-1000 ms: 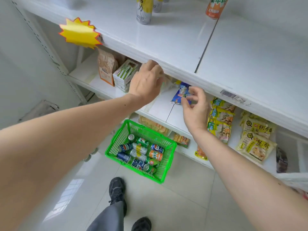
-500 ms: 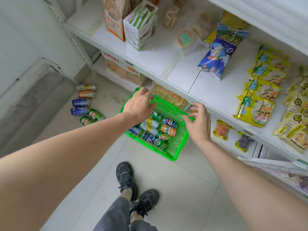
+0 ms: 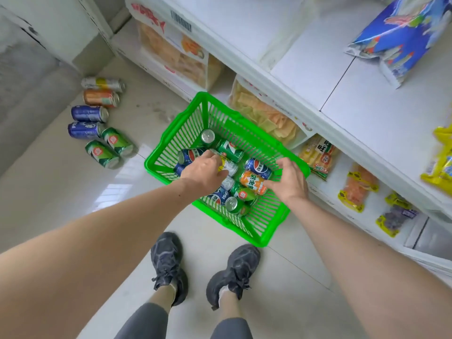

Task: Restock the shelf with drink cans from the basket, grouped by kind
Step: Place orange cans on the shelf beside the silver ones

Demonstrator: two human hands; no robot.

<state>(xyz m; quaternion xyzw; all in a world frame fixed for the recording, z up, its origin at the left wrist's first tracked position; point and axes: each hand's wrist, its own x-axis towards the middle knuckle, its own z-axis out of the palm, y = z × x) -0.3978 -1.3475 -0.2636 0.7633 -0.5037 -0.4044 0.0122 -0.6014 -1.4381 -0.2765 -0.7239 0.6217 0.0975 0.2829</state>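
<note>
The green basket [image 3: 263,241] stands on the floor in front of the shelf [image 3: 305,77], with several drink cans lying in it. My left hand [image 3: 203,172] is down inside it, fingers and thumb curled around a silver and yellow can [image 3: 230,166]. My right hand [image 3: 289,181] hovers over the basket's right side with its fingers spread, the thumb next to an orange can [image 3: 252,182]. A blue Pepsi can [image 3: 258,167] and a green can [image 3: 230,149] lie close by. Other cans are partly hidden under my hands.
Several more cans [image 3: 97,118] lie in a row on the floor to the left, by the wall. Snack bags fill the lower shelves; a blue bag [image 3: 396,37] lies on the shelf at top right. My shoes [image 3: 168,265] are just behind the basket.
My view has dropped from the shelves to the floor. Both hands came down from the shelf edge into the basket, and my left hand has closed on the silver and yellow can.
</note>
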